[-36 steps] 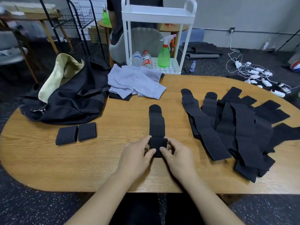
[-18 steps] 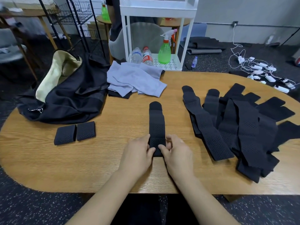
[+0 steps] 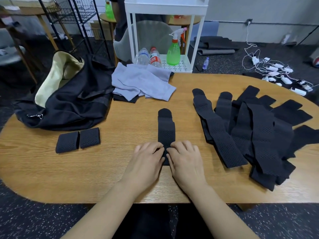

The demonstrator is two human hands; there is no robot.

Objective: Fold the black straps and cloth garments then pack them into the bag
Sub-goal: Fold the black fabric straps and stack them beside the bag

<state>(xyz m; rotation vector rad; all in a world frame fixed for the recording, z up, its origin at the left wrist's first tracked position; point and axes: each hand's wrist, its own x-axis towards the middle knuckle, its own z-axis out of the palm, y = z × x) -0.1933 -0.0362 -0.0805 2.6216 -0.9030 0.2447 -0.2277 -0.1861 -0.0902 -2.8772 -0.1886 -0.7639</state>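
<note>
We pinch the near end of the long black perforated strap point(image 3: 166, 133) with both hands' fingers point(image 3: 159, 149); we should roll it tight and square.

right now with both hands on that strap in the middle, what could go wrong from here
1. Both the left hand and right hand work only the near end of the centre strap; its long far part lies loose, so the fold may go crooked.
2. The unfolded strap pile lies close on the right; a sleeve or elbow could drag it.
3. The two folded straps sit unsecured and might spring open.
</note>
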